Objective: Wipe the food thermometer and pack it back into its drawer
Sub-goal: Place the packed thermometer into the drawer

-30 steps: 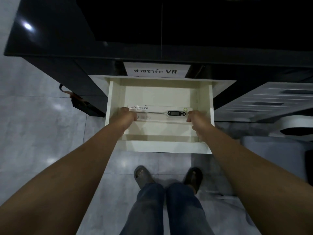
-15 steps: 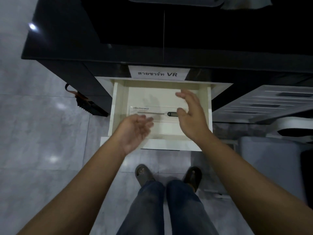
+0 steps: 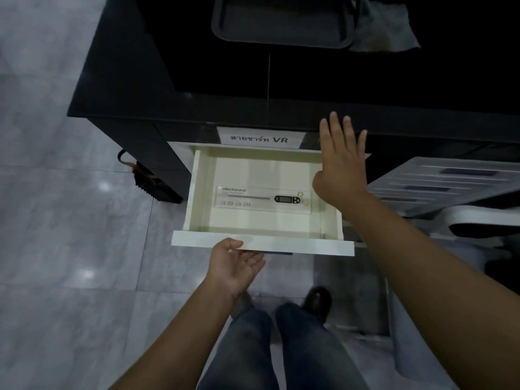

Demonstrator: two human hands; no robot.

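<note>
The food thermometer (image 3: 263, 199), white with a black display and a thin metal probe, lies in its clear case on the floor of the open white drawer (image 3: 261, 246). My left hand (image 3: 235, 266) is palm up under the drawer's front panel, thumb against its lower edge, holding nothing. My right hand (image 3: 342, 164) hovers flat with fingers spread above the drawer's right back corner, near the black cabinet's edge, holding nothing.
The black cabinet (image 3: 168, 114) carries a dark tray (image 3: 281, 23) and a grey cloth (image 3: 384, 26) on top. A white label (image 3: 259, 138) sits above the drawer. White slatted furniture (image 3: 444, 187) stands at the right. My feet (image 3: 316, 301) are on grey tiles below the drawer.
Both hands let go of the thermometer case and left the drawer. My left hand dropped to the drawer's front edge; my right hand rose toward the cabinet top.
</note>
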